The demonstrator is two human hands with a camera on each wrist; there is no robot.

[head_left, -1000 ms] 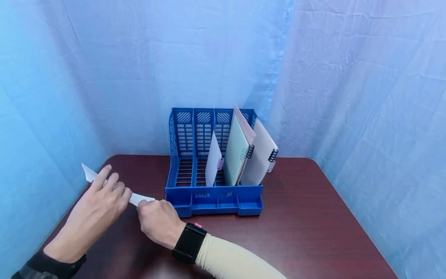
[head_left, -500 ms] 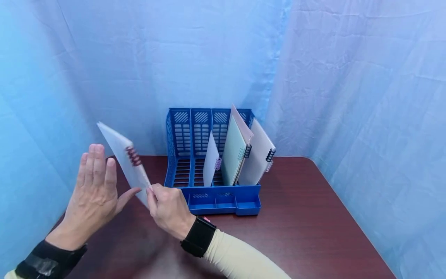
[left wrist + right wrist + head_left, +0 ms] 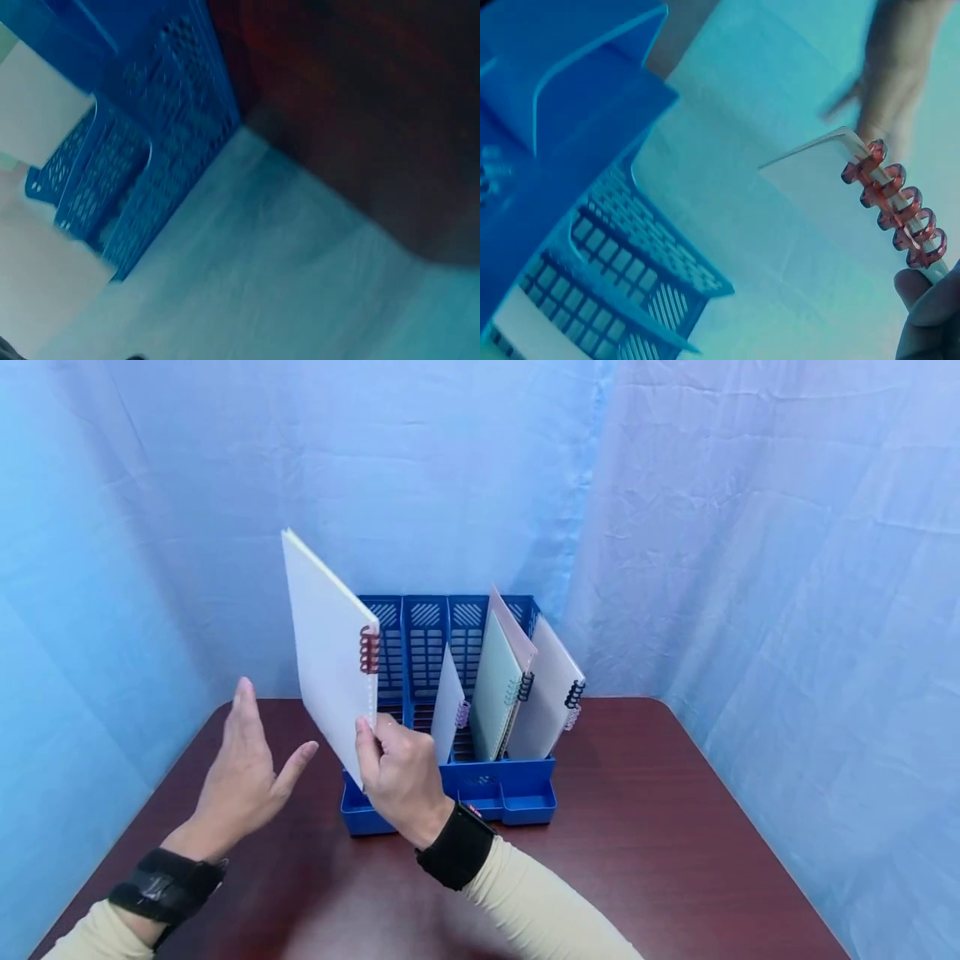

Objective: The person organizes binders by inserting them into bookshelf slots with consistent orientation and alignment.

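Observation:
My right hand grips a white notebook by the lower part of its bound edge. Dark red rings bind that edge, and the notebook stands upright, tilted a little, in front of the left side of a blue file rack. To the left of the notebook my left hand is held up with straight fingers and thumb spread, apart from it. In the rack stand a small white notebook with purple rings, a pale green notebook, a pink one behind it, and a whitish one with black rings.
The rack stands on a dark red-brown table, with small open trays along its front. Pale blue curtains hang close behind the table and at both sides.
My right hand has raised the notebook, turned it upright and carried it rightward to the rack. My left hand has let go of it, straightened its fingers and drawn away from the notebook.

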